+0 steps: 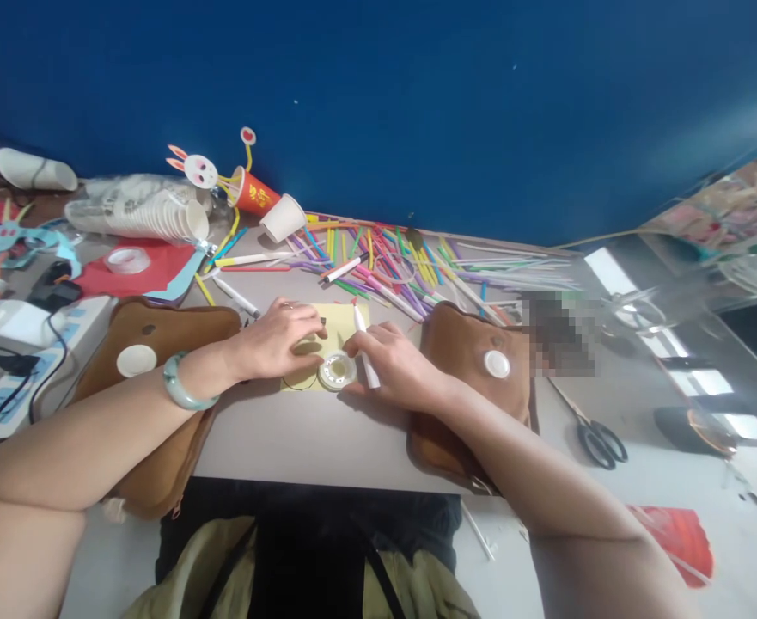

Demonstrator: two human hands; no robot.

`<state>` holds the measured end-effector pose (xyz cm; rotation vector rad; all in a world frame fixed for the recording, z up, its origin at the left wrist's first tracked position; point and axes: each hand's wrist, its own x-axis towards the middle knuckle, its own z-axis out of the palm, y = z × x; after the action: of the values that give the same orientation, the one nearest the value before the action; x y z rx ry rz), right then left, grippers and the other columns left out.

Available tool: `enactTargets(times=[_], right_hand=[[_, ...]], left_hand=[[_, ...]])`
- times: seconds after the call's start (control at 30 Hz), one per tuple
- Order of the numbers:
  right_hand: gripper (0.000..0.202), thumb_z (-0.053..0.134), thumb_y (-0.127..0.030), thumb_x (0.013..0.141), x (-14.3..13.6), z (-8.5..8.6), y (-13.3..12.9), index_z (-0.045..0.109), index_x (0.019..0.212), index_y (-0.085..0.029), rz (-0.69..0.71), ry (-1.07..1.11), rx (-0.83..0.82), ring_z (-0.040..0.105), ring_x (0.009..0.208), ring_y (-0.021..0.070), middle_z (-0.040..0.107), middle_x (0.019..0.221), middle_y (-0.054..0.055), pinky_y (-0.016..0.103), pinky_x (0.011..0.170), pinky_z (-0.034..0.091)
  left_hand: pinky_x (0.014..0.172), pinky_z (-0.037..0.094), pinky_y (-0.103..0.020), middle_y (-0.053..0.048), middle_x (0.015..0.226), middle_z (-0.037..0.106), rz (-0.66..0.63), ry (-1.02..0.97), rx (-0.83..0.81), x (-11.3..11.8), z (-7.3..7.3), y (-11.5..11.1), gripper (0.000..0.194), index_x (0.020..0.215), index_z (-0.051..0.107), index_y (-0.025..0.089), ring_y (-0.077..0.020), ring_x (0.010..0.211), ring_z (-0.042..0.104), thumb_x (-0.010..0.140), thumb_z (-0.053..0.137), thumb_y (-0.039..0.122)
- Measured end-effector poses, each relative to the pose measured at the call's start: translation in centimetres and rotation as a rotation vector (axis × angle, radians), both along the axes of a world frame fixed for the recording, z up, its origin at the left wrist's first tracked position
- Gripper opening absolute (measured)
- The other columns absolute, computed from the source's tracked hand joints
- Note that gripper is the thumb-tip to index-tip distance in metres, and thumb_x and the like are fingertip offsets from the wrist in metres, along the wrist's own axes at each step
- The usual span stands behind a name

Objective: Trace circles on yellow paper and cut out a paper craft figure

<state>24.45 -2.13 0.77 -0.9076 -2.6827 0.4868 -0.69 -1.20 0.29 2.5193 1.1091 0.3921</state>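
Note:
My right hand [394, 365] grips a white marker [369, 368] with a red tip, which points up and away from me. Its fingers also touch the edge of a round white roll [338, 370], like a tape spool, lying flat on yellow paper [345, 320]. My left hand [281, 340] rests over the paper's left side, thumb and fingers apart and curved, with the thumb close to the roll. Beside its index fingertip is a small dark thing I cannot make out. A thin dark curved line shows on the paper below the thumb.
Brown padded pouches lie under my left forearm [178, 322] and right forearm [452, 344]. Coloured sticks [391, 258] spread along the blue wall [378, 112]. Paper cups [152, 219], a rabbit-decorated red cup [254, 193] and a power strip [43, 370] stand left; scissors [601, 443] lie right.

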Motion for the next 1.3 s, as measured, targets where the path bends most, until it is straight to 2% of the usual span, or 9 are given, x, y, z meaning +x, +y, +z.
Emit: enactTargets(times=[0.1, 0.17, 0.37, 0.77, 1.07, 1.3], right_hand=[[0.037, 0.077, -0.036, 0.079, -0.1, -0.3, -0.1, 0.054, 0.102, -0.019, -0.004, 0.020, 0.008, 0.060, 0.083, 0.0248, 0.066, 0.090, 0.008, 0.040, 0.089, 0.042], [0.038, 0.077, -0.034, 0.077, -0.2, -0.5, -0.2, 0.053, 0.102, -0.019, -0.005, 0.040, 0.005, 0.061, 0.084, 0.0251, 0.066, 0.089, 0.008, 0.040, 0.088, 0.043], [0.036, 0.073, -0.027, 0.074, -0.5, -0.8, -0.1, 0.048, 0.099, -0.022, 0.014, 0.107, -0.031, 0.061, 0.079, 0.0224, 0.065, 0.086, 0.005, 0.038, 0.086, 0.044], [0.038, 0.072, -0.029, 0.075, -0.7, -1.0, -0.2, 0.043, 0.099, -0.024, 0.024, 0.220, -0.054, 0.063, 0.084, 0.0243, 0.070, 0.093, 0.007, 0.038, 0.082, 0.047], [0.038, 0.070, -0.026, 0.075, -1.2, -1.5, -0.6, 0.045, 0.104, -0.023, 0.049, 0.208, -0.056, 0.064, 0.085, 0.0243, 0.070, 0.096, 0.007, 0.040, 0.086, 0.045], [0.036, 0.067, -0.027, 0.078, -1.4, -2.0, -0.8, 0.046, 0.107, -0.021, 0.080, 0.209, -0.062, 0.062, 0.085, 0.0233, 0.067, 0.094, 0.007, 0.039, 0.085, 0.041]], left_hand=[[0.097, 0.034, -0.041, -0.005, 0.098, 0.065, -0.082, 0.063, -0.101, 0.2, 0.6, -0.1, 0.038, 0.095, 0.065, 0.018, -0.0258, 0.100, 0.061, 0.078, 0.072, 0.051], [0.096, 0.033, -0.041, -0.005, 0.099, 0.064, -0.104, 0.094, -0.127, 0.2, 0.7, -0.2, 0.039, 0.093, 0.064, 0.018, -0.0263, 0.101, 0.060, 0.075, 0.075, 0.050], [0.094, 0.032, -0.040, -0.005, 0.102, 0.060, -0.119, 0.131, -0.137, 0.1, 0.4, -0.3, 0.032, 0.094, 0.061, 0.018, -0.0264, 0.104, 0.057, 0.078, 0.074, 0.043], [0.089, 0.036, -0.038, -0.005, 0.103, 0.060, -0.152, 0.094, -0.147, 0.2, 0.5, -0.1, 0.035, 0.095, 0.058, 0.019, -0.0250, 0.100, 0.056, 0.083, 0.069, 0.050], [0.093, 0.036, -0.040, -0.006, 0.103, 0.061, -0.145, 0.100, -0.131, 0.2, 0.5, -0.2, 0.043, 0.095, 0.059, 0.020, -0.0270, 0.102, 0.057, 0.073, 0.075, 0.054], [0.096, 0.035, -0.040, -0.005, 0.107, 0.062, -0.127, 0.126, -0.141, 0.1, 0.6, -0.2, 0.046, 0.094, 0.060, 0.021, -0.0272, 0.105, 0.056, 0.071, 0.075, 0.057]])
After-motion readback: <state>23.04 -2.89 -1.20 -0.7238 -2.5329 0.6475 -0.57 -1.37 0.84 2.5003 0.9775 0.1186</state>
